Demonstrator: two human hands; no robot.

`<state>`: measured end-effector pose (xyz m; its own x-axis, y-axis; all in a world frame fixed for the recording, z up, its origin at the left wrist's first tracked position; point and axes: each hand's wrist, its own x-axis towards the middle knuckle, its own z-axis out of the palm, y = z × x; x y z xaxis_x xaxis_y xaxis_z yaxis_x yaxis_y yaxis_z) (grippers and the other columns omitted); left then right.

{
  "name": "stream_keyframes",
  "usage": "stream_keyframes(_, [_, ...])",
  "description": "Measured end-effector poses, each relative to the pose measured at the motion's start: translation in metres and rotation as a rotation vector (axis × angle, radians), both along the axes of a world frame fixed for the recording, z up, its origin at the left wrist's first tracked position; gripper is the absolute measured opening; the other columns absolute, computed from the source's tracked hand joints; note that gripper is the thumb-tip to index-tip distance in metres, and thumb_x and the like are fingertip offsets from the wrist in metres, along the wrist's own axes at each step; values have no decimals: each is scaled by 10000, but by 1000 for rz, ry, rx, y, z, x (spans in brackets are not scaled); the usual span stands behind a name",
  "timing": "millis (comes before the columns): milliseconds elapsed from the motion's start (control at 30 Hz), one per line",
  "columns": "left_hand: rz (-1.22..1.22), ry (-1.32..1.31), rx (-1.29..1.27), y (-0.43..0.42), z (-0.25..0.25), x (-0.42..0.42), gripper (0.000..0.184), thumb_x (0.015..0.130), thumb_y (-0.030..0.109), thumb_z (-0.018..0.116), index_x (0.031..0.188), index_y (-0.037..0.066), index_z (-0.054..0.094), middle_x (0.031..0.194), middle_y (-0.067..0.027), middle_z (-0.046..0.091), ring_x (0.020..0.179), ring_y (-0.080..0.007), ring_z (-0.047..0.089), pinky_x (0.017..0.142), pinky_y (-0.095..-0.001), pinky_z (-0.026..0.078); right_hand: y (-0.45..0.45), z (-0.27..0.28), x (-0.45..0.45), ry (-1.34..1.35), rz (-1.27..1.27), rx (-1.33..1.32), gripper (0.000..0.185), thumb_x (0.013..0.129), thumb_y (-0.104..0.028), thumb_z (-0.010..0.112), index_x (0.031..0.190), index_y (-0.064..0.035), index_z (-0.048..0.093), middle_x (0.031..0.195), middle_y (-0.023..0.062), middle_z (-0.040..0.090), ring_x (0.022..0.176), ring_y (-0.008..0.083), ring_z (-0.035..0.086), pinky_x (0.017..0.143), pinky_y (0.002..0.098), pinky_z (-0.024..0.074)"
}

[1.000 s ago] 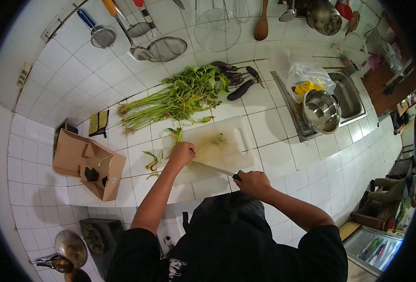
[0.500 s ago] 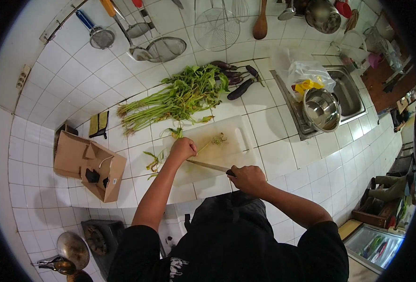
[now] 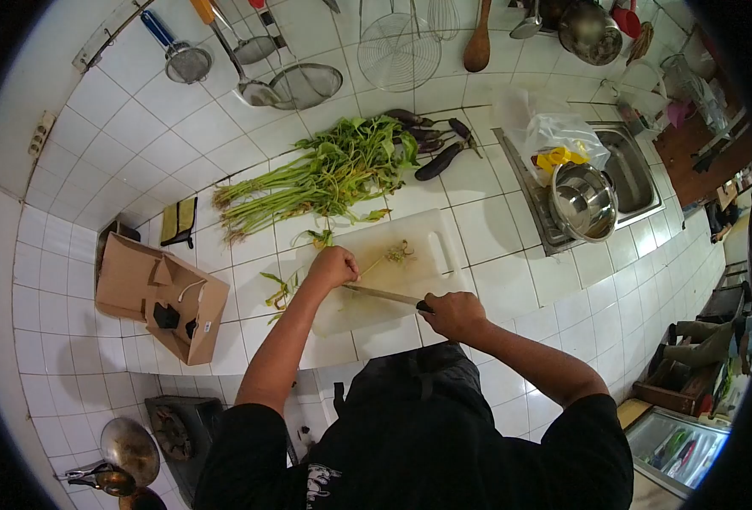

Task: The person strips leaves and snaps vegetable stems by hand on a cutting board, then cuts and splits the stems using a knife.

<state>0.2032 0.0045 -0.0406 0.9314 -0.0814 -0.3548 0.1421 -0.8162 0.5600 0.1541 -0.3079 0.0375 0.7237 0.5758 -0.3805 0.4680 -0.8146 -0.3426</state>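
Observation:
My right hand [image 3: 454,315] is wrapped round the black handle of a kitchen knife [image 3: 389,297]. The blade points left, over a white cutting board [image 3: 431,228], and its tip is close to my left hand. Fingers pinched, my left hand [image 3: 333,267] holds a thin green vegetable stem [image 3: 376,264] whose leafy tip lies on the board to the right. Loose leaves [image 3: 278,291] lie at the board's left edge. Behind the board is a big bunch of leafy greens [image 3: 325,174], with several dark eggplants [image 3: 438,161] to its right.
An open cardboard box [image 3: 202,327] stands on the left of the tiled counter, near a green-yellow cloth [image 3: 179,223]. At right, a steel pot [image 3: 582,202] and a plastic bag [image 3: 563,136] sit by the sink [image 3: 639,170]. Strainers [image 3: 306,86] and other utensils hang on the wall.
The view has shifted slightly. My hands keep nearly the same places over the board, the knife still beside my left hand.

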Motion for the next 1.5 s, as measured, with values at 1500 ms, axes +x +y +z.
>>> stream_keyframes(1500, [-112, -223, 326, -8, 0, 10, 172, 686, 150, 716, 829, 57, 688, 786, -193, 664, 738, -380, 663, 692, -481, 547, -4, -2, -4, 50, -11, -8, 402, 975, -434, 527, 1008, -50, 637, 765, 178, 696, 751, 357, 706, 682, 498, 558])
